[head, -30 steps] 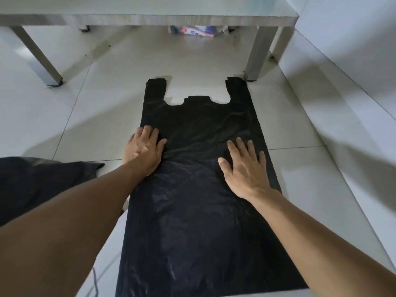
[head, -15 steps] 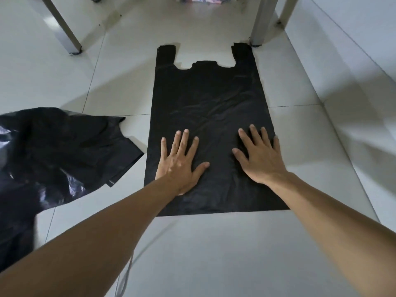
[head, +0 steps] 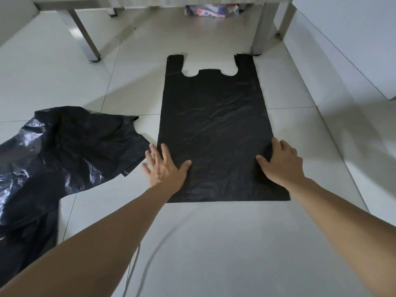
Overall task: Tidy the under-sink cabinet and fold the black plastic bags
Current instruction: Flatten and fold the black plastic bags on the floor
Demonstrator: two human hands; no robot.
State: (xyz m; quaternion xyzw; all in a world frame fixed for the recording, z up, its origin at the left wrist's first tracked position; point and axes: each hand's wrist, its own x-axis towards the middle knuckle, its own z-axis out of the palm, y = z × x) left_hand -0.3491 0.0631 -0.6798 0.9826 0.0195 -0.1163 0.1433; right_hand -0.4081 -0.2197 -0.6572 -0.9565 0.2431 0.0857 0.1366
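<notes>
Down on the pale tiled floor (head: 214, 243), a flat black plastic bag (head: 214, 129) is lying spread out in the middle of the frame, its two handle loops pointing toward the top and its straight bottom edge nearest the person. The left hand (head: 165, 168) is resting at the bag's lower left edge, fingers straight and spread wide, thumb on the plastic and the outer fingers reaching past the edge onto the tile. The right hand (head: 282, 163) is lying at the lower right edge, thumb stretched out on the plastic; its fingertips are curling down at the bag's border, though whether they are pinching the plastic I cannot tell.

At the left of the frame a second, crumpled black bag (head: 60, 151) is sitting in a glossy heap, its near corner just beside the left hand but apart from the flat bag. What, if anything, is inside either bag is not showing; the flat one is looking quite thin.

Along the top of the frame, grey metal legs (head: 85, 37) of a stand are standing on the tiles, and between them at the top centre a colourful printed package (head: 211, 10) is lying on the floor, its contents hidden
</notes>
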